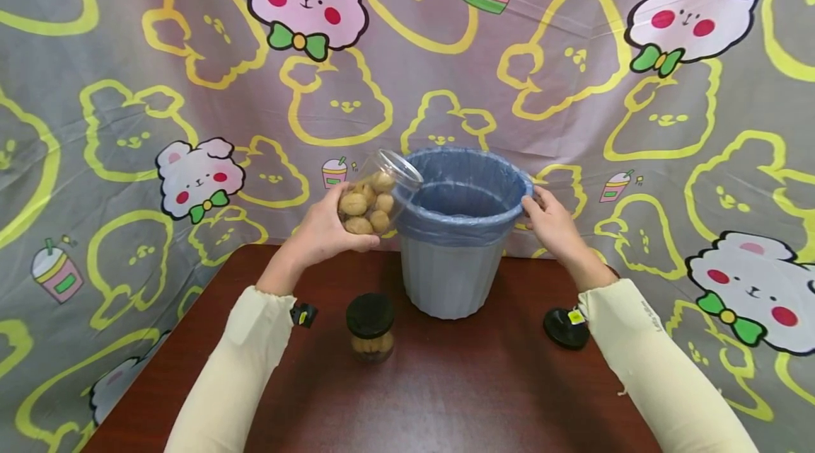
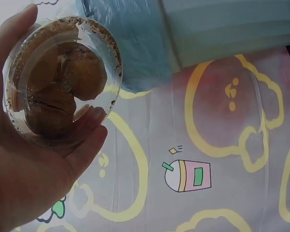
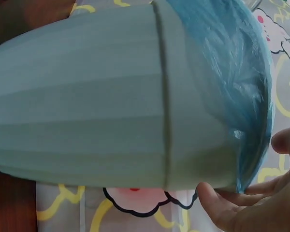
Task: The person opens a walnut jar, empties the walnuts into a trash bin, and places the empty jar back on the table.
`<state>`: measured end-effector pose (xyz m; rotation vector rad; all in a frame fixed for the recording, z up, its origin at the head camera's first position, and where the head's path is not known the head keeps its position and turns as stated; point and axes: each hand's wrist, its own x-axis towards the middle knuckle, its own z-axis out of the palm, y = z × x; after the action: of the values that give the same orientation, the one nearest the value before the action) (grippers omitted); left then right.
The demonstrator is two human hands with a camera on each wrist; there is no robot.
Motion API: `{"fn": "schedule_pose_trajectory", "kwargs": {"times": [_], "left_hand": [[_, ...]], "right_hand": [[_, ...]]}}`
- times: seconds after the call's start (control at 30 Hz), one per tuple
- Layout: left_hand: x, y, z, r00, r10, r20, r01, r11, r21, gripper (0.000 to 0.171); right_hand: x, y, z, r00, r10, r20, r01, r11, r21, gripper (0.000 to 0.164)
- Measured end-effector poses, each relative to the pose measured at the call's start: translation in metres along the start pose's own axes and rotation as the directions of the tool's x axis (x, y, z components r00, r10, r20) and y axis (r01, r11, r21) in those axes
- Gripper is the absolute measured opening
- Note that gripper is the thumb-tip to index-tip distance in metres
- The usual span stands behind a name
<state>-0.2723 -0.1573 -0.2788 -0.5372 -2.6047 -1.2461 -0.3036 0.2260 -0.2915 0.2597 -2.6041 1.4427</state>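
Observation:
My left hand (image 1: 327, 230) grips a clear jar (image 1: 400, 168) of walnuts (image 1: 371, 204), tilted with its open mouth at the left rim of the bin. In the left wrist view the bottom of the jar faces the camera, and brown walnuts (image 2: 67, 92) show through it. The grey bin (image 1: 448, 276) stands upright on the table, lined with a blue plastic bag (image 1: 461, 226) folded over its rim. On the bin's right side my right hand (image 1: 552, 223) pinches the rim. Fingers and thumb lie either side of the bag's edge (image 3: 251, 96) in the right wrist view.
A smaller jar (image 1: 371, 343) with a black lid stands on the brown table (image 1: 446, 396), in front of the bin and to its left. At the right, near my sleeve, lies a round black lid (image 1: 565, 331). A patterned cloth (image 1: 344, 92) hangs close behind the bin.

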Motion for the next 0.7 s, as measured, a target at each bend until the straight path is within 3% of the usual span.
{"fn": "schedule_pose_trajectory", "kwargs": {"times": [0.3, 0.53, 0.7], "left_hand": [[0.011, 0.005, -0.007, 0.999, 0.028, 0.035, -0.030, 0.997, 0.066, 0.094], [0.018, 0.013, -0.015, 0.997, 0.000, 0.078, -0.006, 0.997, 0.083, 0.100], [0.022, 0.017, -0.018, 0.995, 0.013, 0.096, -0.021, 0.996, 0.085, 0.095]], "right_hand": [[0.005, -0.006, 0.005, 0.999, 0.040, 0.008, -0.040, 0.999, 0.017, 0.071], [0.005, -0.010, 0.005, 0.996, 0.086, 0.023, -0.086, 0.996, 0.016, 0.075], [0.008, -0.010, 0.005, 0.996, 0.079, -0.032, -0.080, 0.996, -0.029, 0.071]]}}
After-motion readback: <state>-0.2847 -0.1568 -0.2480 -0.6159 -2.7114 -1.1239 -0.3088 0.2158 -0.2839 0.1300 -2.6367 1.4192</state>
